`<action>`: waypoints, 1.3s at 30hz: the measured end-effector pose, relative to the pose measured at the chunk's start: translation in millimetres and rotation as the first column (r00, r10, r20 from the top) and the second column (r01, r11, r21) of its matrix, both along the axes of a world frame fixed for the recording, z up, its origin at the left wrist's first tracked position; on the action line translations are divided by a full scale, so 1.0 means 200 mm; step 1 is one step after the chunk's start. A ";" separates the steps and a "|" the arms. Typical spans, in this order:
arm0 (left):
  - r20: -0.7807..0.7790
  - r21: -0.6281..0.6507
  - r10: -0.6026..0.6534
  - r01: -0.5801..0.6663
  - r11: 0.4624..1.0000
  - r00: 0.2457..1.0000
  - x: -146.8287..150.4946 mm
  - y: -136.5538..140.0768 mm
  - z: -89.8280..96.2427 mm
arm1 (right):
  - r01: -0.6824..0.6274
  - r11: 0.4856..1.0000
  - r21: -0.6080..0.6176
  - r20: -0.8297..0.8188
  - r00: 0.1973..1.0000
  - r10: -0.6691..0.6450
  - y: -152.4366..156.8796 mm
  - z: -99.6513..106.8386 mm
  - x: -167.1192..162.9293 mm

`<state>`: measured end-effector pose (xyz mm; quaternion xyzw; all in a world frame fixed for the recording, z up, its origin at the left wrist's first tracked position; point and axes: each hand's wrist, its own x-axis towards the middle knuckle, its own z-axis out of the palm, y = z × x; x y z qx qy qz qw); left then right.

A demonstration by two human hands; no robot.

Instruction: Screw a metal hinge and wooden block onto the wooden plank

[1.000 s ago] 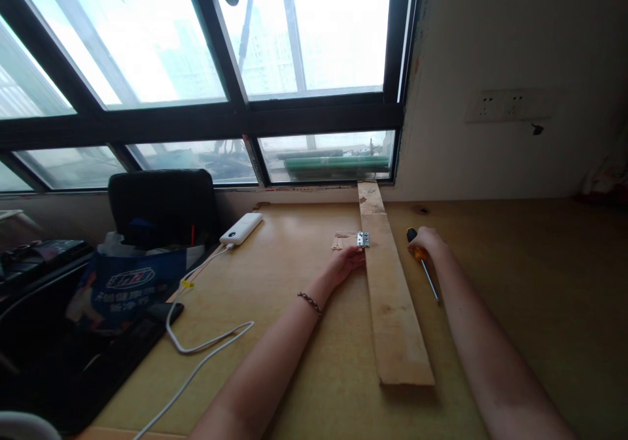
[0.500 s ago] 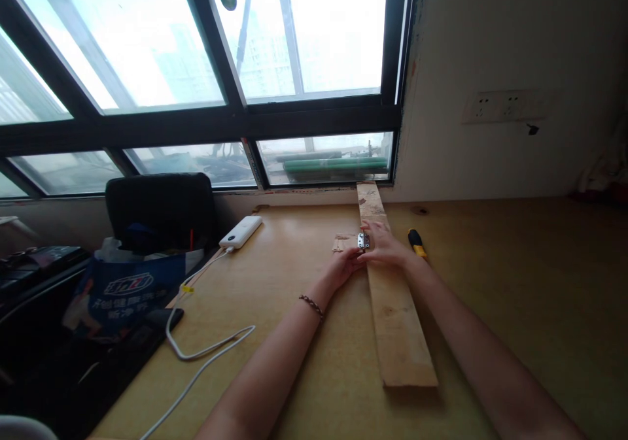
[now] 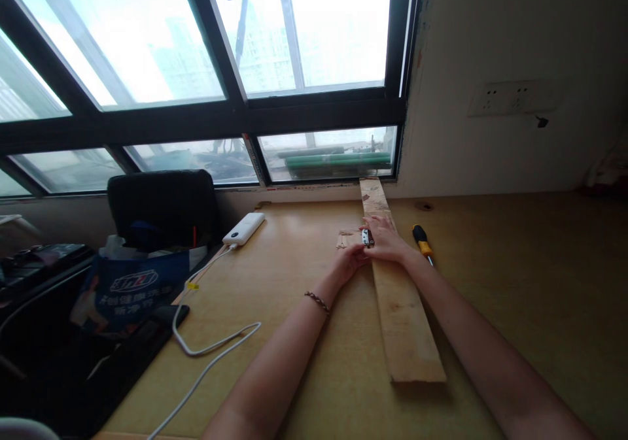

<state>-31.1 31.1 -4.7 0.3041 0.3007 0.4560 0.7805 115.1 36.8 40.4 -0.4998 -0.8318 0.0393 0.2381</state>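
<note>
A small silver metal hinge (image 3: 365, 237) with holes sits at the left edge of a long wooden plank (image 3: 407, 322). My right hand (image 3: 386, 240) arches over the plank with thumb and fingers closed around the hinge. From the near side, my left hand (image 3: 349, 263) pinches the hinge's lower end. A short piece of wood (image 3: 346, 238) lies left of the plank beside the hinge. Right of my right forearm is a screwdriver (image 3: 422, 240) with a black and yellow handle.
A white power bank (image 3: 244, 229) with a white cable (image 3: 216, 355) lies on the left of the table (image 3: 304, 361). Beyond the table's left edge stand a black chair (image 3: 161, 204) and a blue bag (image 3: 132, 296). The window (image 3: 314, 110) and wall are behind.
The whole view has shifted slightly. The hinge looks turned a little between my fingers, showing a narrower face. Both hands stay at the same spot on the plank.
</note>
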 end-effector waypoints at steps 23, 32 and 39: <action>0.032 -0.018 0.021 -0.020 1.000 0.999 0.00 -0.02 0.03 | -0.039 0.999 -0.002 -0.091 0.995 0.038 0.03 -0.01 0.02; -0.094 -0.049 0.320 -0.325 0.944 0.943 0.06 -0.05 0.05 | -0.039 0.999 0.008 -0.088 0.995 0.040 0.03 -0.01 0.03; -0.173 0.009 0.505 -0.512 0.859 0.845 0.12 -0.09 0.02 | -0.037 0.999 0.007 -0.085 0.996 0.037 0.03 -0.01 0.03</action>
